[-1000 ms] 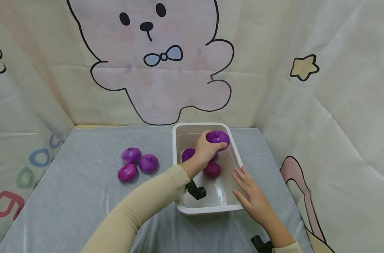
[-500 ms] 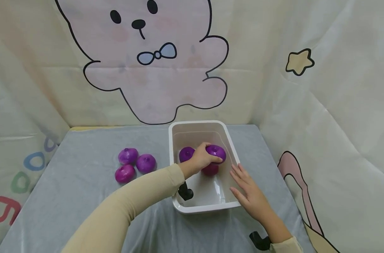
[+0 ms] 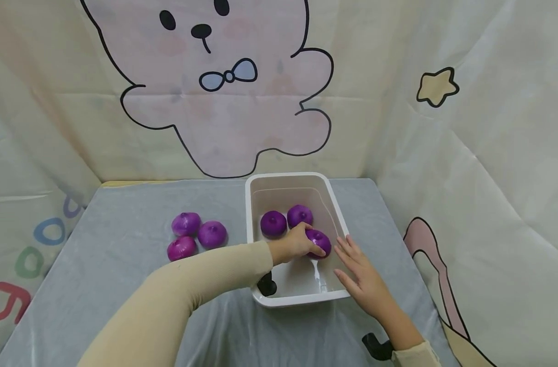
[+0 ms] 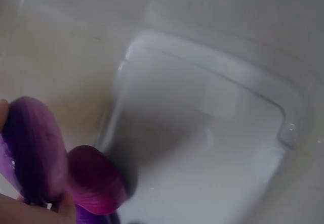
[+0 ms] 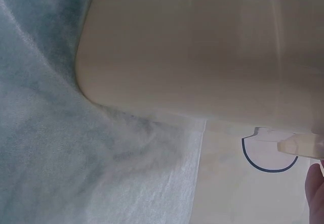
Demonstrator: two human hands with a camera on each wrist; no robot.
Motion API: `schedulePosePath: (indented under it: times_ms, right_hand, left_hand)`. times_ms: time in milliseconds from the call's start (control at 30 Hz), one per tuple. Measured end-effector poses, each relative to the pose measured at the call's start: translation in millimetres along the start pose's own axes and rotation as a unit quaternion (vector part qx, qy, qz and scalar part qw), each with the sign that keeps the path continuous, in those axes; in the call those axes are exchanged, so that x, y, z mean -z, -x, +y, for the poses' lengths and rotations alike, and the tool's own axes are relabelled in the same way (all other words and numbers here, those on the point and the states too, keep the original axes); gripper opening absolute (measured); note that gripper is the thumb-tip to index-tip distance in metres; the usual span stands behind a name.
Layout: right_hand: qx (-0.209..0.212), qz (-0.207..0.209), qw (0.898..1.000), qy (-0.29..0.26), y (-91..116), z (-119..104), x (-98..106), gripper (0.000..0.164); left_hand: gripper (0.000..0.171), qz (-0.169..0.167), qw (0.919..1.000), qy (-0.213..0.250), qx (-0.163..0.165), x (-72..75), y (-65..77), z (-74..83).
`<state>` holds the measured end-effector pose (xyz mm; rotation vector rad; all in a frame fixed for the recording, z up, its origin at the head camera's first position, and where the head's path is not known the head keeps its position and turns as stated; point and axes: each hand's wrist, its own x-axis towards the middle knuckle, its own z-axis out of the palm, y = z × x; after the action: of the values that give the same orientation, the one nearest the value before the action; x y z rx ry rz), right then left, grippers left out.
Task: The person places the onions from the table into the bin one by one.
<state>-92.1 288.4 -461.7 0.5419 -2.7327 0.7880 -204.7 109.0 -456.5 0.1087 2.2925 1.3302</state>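
Observation:
My left hand (image 3: pixel 296 243) is inside the white plastic bin (image 3: pixel 297 302), gripping a purple onion (image 3: pixel 319 243) between thumb and fingers. Two more onions sit just beyond it, a left one (image 3: pixel 273 224) and a right one (image 3: pixel 300 216). In the left wrist view, the held onion (image 4: pixel 43 148) appears beside a redder onion (image 4: pixel 98 181), which the hand and held onion hide in the head view. My right hand (image 3: pixel 366 285) has straight fingers resting along the bin's right rim. The right wrist view shows the bin's outer wall (image 5: pixel 177 57) and one fingertip (image 5: pixel 315 186).
Three onions lie together on the grey cloth left of the bin: a back one (image 3: pixel 186 224), a right one (image 3: pixel 212 234) and a redder front one (image 3: pixel 182 248). The grey-covered table (image 3: pixel 100 285) is enclosed by printed curtains (image 3: pixel 444 168) at the back and sides.
My left hand has moved the held onion from the bin's far right corner toward me and down, uncovering the two far onions. The right hand stays at the rim. The head view has shifted slightly.

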Motion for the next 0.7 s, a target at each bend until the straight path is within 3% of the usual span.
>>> schedulePosePath:
  times_ms: [333,600,700]
  right_hand:
    - [0.016,0.007,1.000,-0.020,1.2,0.2,1.7,0.051]
    - [-0.003,-0.005,1.000,-0.008,0.4,-1.6,2.6,0.052]
    - [-0.004,-0.008,1.000,-0.014,0.3,-2.0,2.9,0.052]
  left_hand:
    - [0.073,-0.072,0.9969,0.026,-0.021,-1.1,5.2,-5.3]
    - [0.071,-0.100,0.9946,0.010,0.029,-3.1,-0.3,-12.6]
    - [0.072,-0.089,0.9954,0.022,0.027,-3.1,-1.0,-12.1]
